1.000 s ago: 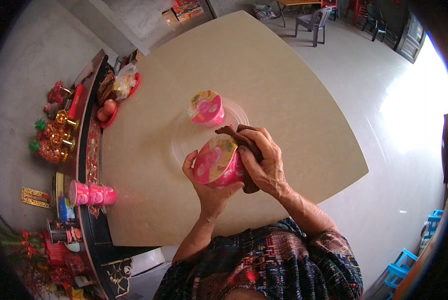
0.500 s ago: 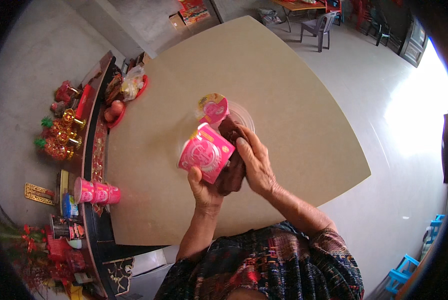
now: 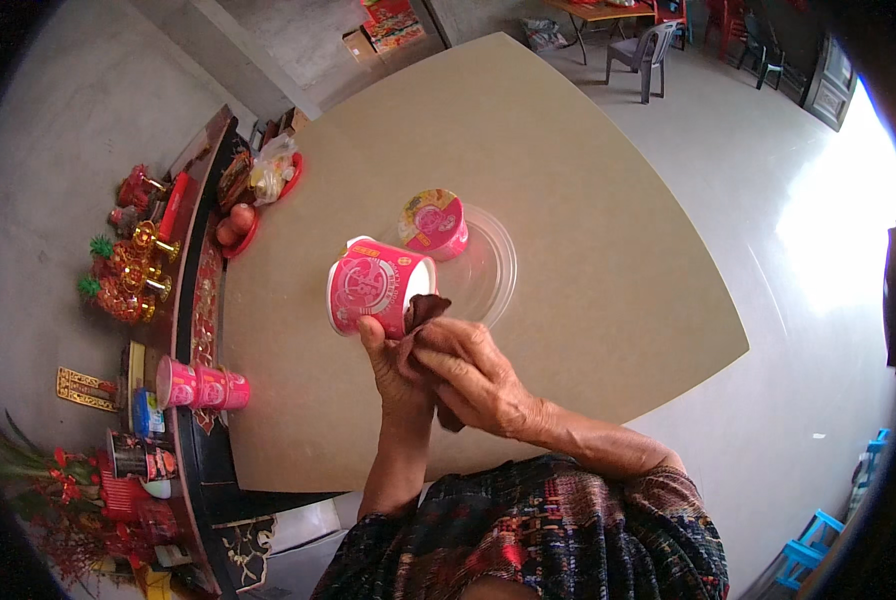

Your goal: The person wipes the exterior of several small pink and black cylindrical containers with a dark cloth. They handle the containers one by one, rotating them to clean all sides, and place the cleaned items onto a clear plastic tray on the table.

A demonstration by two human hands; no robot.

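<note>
Tipped on its side above the table, a pink paper instant-noodle cup (image 3: 366,287) is gripped by my left hand (image 3: 400,385), whose thumb presses on its side. Its white base faces right. My right hand (image 3: 478,375) is closed on a dark brown cloth (image 3: 428,312) and holds it against the lower edge of the cup by the base. Part of the cloth hangs below my fingers. Just beyond, a second pink cup (image 3: 435,224) with a yellow-and-pink lid stands upright beside a round clear plastic lid or tray (image 3: 496,275) on the tabletop.
The wide tan table (image 3: 608,240) fills the middle. Along its left, a dark sideboard (image 3: 193,465) bears a row of pink cups (image 3: 206,386), fruit (image 3: 238,224) on a red plate, a plastic bag (image 3: 271,172) and gold goblets (image 3: 143,240). A grey chair (image 3: 644,52) stands far right; blue stools (image 3: 810,545) near right.
The noodle cup has moved slightly left and turned so its white base shows. My right hand and the cloth have shifted down and left toward the base's lower edge.
</note>
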